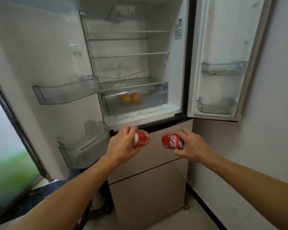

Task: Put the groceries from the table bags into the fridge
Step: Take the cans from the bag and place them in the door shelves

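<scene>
While both doors of the fridge (171,67) stand wide open, a person seen from their own viewpoint holds two red cola cans out in front of it, one in each hand. The left hand (123,143) is curled round the left can (142,138), fingers over the top and thumb beneath. The right hand (191,146) grasps the right can (170,141) the same way. Both cans lie on their sides in the air, near each other but apart, just below the front bottom edge of the open compartment and in front of the closed lower drawer fronts (148,196).

Inside, the glass shelves (130,54) hold nothing that can be made out, apart from a pale blurred shape near the top rear. The clear crisper drawer (158,90) at the bottom of the compartment contains a few oranges (129,97) toward its left end. The left door bins (65,92) and right door bins (221,68) look bare, though the plastic is cloudy.

The table and its bags are out of view, so how much remains there cannot be told. Judging from the fridge, the job seems to be in its early part: the oranges are probably in place, and the two cans are not yet put away. They are likely bound for a shelf or a door bin.
</scene>
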Action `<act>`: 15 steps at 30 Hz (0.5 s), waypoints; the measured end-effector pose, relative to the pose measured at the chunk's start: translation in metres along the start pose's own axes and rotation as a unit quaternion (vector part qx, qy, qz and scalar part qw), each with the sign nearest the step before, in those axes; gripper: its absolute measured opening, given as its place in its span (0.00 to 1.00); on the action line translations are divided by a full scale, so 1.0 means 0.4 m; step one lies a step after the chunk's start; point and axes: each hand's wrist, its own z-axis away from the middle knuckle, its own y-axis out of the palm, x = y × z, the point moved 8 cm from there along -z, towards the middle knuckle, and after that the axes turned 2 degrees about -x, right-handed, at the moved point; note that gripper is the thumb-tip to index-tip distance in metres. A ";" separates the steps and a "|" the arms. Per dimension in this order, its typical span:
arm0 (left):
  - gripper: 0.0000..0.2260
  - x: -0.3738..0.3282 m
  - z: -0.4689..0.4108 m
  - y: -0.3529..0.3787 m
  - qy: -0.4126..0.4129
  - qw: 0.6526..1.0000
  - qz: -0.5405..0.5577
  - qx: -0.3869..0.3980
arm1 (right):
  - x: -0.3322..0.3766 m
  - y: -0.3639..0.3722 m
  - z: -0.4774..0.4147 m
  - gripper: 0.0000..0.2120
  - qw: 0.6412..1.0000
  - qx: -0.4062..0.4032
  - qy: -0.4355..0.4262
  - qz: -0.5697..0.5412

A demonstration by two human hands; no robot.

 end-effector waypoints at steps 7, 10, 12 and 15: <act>0.32 0.112 -0.104 -0.069 -0.052 0.994 -0.030 -0.095 | 0.028 -0.022 -0.261 0.34 0.990 -0.068 -0.066 -0.101; 0.32 0.171 -0.091 -0.099 -0.072 0.990 -0.022 -0.122 | 0.089 -0.018 -0.341 0.34 0.977 -0.100 -0.091 -0.166; 0.32 0.204 -0.068 -0.127 -0.085 0.986 -0.017 -0.142 | 0.137 -0.009 -0.384 0.34 0.966 -0.112 -0.112 -0.206; 0.32 0.238 -0.018 -0.175 -0.106 0.978 -0.043 -0.173 | 0.212 0.008 -0.426 0.33 0.945 -0.114 -0.153 -0.267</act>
